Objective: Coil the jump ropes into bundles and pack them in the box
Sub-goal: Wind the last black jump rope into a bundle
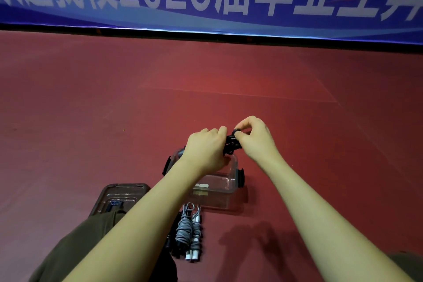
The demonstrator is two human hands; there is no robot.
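While the clear box [225, 184] sits open on the red floor, both hands work together just above it: the left hand [206, 151] grips a black rope [231, 144] bundle and the right hand [254, 138] pinches its last loop, likely cinching it. Grey ropes [188, 231] lie coiled just nearer the person than the box, its lid [121, 194] just left of it.

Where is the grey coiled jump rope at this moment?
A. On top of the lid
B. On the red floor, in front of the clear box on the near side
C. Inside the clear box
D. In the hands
B: the grey coiled jump rope lies on the red floor, just near of the clear box, while both hands hold a black rope above the box.
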